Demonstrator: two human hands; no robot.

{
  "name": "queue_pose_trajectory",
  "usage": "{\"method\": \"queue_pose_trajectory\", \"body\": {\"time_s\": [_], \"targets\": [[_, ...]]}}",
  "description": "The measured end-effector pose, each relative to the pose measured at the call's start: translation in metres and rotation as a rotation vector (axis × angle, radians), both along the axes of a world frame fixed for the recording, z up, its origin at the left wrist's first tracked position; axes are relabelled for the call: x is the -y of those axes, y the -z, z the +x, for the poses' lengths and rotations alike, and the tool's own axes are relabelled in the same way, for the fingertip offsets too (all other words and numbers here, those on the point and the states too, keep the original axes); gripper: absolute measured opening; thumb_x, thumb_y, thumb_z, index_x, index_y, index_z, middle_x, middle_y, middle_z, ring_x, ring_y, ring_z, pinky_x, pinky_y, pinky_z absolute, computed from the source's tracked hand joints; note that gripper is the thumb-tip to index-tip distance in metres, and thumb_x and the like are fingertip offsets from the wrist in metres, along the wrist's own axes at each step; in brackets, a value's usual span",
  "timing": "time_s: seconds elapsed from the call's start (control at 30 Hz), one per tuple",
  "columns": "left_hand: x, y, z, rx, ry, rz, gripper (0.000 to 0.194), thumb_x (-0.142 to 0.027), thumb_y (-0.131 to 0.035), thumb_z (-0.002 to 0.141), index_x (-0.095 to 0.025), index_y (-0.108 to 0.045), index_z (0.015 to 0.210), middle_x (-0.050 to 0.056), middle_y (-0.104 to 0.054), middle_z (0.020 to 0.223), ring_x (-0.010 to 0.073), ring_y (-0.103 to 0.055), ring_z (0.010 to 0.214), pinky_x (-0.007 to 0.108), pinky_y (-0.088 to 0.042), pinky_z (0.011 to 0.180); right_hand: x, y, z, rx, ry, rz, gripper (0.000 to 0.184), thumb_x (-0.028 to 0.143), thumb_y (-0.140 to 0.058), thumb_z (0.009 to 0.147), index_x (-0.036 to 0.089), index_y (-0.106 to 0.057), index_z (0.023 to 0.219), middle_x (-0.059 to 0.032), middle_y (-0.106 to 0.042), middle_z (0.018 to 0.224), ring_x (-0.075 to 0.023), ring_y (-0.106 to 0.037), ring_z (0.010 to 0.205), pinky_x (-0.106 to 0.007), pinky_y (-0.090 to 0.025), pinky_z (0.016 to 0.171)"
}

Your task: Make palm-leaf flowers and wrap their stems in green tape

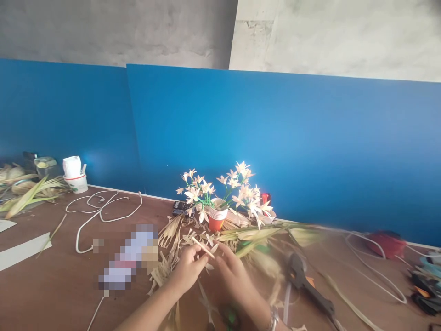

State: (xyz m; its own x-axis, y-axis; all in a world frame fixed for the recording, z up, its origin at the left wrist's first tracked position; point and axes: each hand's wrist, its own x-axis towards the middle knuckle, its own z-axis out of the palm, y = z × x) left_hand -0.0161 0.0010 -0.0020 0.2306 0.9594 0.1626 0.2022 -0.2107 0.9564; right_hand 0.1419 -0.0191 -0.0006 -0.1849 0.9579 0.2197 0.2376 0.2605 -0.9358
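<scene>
Between the fingers of my left hand (pixel 188 269), a short thin pale stick (pixel 203 248) slants down to the right. My right hand (pixel 232 271) meets its lower end, fingertips closed around a small pale petal-shaped piece of husk (pixel 214 248). Just beyond both hands, a red-and-white paper cup (pixel 217 222) holds pale husk flowers (pixel 243 188) on green stems. Dry husk scraps (pixel 168 259) lie beside and beneath my hands. A dark glue gun (pixel 310 287) rests to the right of my right wrist.
White cables (pixel 99 211) curl across the brown table (pixel 69 294). At left lie corn husks (pixel 31 193) and a paper cup (pixel 76 183). A pixelated pale object (pixel 129 262) is left of my hands. A red object (pixel 386 243) sits far right. Blue panels (pixel 275 138) stand behind.
</scene>
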Motion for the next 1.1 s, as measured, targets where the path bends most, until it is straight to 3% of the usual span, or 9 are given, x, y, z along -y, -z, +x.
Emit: {"method": "queue_pose_trajectory", "body": {"time_s": [0.07,0.23,0.37,0.5,0.6,0.73,0.87,0.97,1.1], "targets": [[-0.001,0.002,0.001,0.073,0.031,-0.071,0.019,-0.031,-0.05,0.08,-0.017,-0.062,0.083,0.003,-0.067,0.084,0.0195,-0.062,0.081,0.027,-0.047,0.071,-0.001,0.001,-0.002,-0.037,-0.064,-0.003,0.041,0.042,-0.047,0.087,0.022,-0.055,0.122,-0.007,-0.061,0.118,-0.023,-0.054,0.11,-0.036,-0.042,0.094],[-0.002,-0.001,-0.002,0.075,0.069,-0.091,0.024,-0.033,-0.05,0.08,-0.015,-0.064,0.088,0.005,-0.068,0.086,0.0204,-0.061,0.084,0.03,-0.047,0.076,-0.001,-0.004,-0.004,-0.119,-0.119,-0.109,0.04,0.045,-0.05,0.085,0.022,-0.064,0.114,-0.0046,-0.069,0.081,-0.0241,-0.06,0.09,-0.036,-0.049,0.079],[0.0,-0.009,-0.006,0.0,0.133,-0.077,0.026,-0.032,-0.048,0.082,-0.017,-0.065,0.093,0.004,-0.067,0.085,0.0196,-0.06,0.085,0.028,-0.046,0.078,-0.001,-0.007,-0.002,-0.198,-0.15,-0.2,0.042,0.047,-0.056,0.081,0.021,-0.066,0.112,-0.0033,-0.067,0.076,-0.021,-0.06,0.081,-0.034,-0.05,0.074],[0.005,-0.016,-0.004,-0.101,0.108,0.0,0.027,-0.032,-0.043,0.082,-0.017,-0.064,0.076,0.002,-0.062,0.069,0.0174,-0.057,0.071,0.025,-0.044,0.068,-0.002,-0.009,-0.002,-0.247,-0.167,-0.247,0.042,0.05,-0.059,0.078,0.022,-0.068,0.108,-0.0024,-0.066,0.069,-0.0191,-0.06,0.072,-0.032,-0.051,0.067],[0.008,-0.015,0.003,-0.129,-0.008,0.068,0.028,-0.03,-0.041,0.079,-0.019,-0.052,0.057,0.0,-0.053,0.06,0.0152,-0.05,0.062,0.023,-0.04,0.059,-0.001,-0.008,-0.004,-0.221,-0.179,-0.209,0.039,0.047,-0.057,0.079,0.022,-0.068,0.107,-0.0024,-0.067,0.07,-0.0203,-0.061,0.075,-0.034,-0.051,0.07],[0.012,-0.008,0.015,-0.074,-0.169,0.001,0.028,-0.027,-0.039,0.074,-0.022,-0.033,0.047,-0.004,-0.032,0.048,0.0119,-0.037,0.049,0.022,-0.031,0.049,-0.002,0.003,-0.006,-0.071,-0.076,-0.051,0.034,0.037,-0.052,0.083,0.022,-0.066,0.11,-0.0044,-0.071,0.094,-0.0225,-0.061,0.09,-0.036,-0.047,0.085],[0.018,-0.008,0.018,-0.035,-0.163,-0.002,0.025,-0.025,-0.041,0.072,-0.02,-0.044,0.047,-0.003,-0.039,0.049,0.0132,-0.043,0.054,0.023,-0.034,0.054,-0.011,0.011,0.01,0.16,0.134,0.041,0.039,0.027,-0.045,0.082,0.019,-0.063,0.117,-0.0065,-0.072,0.088,-0.0222,-0.063,0.077,-0.035,-0.05,0.075],[0.017,-0.013,0.014,-0.008,-0.148,-0.041,0.028,-0.03,-0.042,0.076,-0.02,-0.05,0.051,-0.003,-0.043,0.052,0.0135,-0.046,0.054,0.023,-0.036,0.054,-0.017,0.007,0.022,0.106,0.226,-0.008,0.044,0.033,-0.045,0.083,0.015,-0.059,0.121,-0.0074,-0.07,0.081,-0.0206,-0.061,0.069,-0.032,-0.049,0.066],[0.008,-0.012,0.006,0.042,-0.144,-0.078,0.028,-0.035,-0.042,0.08,-0.019,-0.057,0.063,-0.003,-0.047,0.056,0.0142,-0.047,0.057,0.023,-0.038,0.056,-0.013,0.0,0.019,-0.153,-0.035,-0.267,0.051,0.042,-0.054,0.08,0.018,-0.054,0.126,-0.003,-0.065,0.069,-0.0137,-0.054,0.054,-0.025,-0.044,0.052]]}}
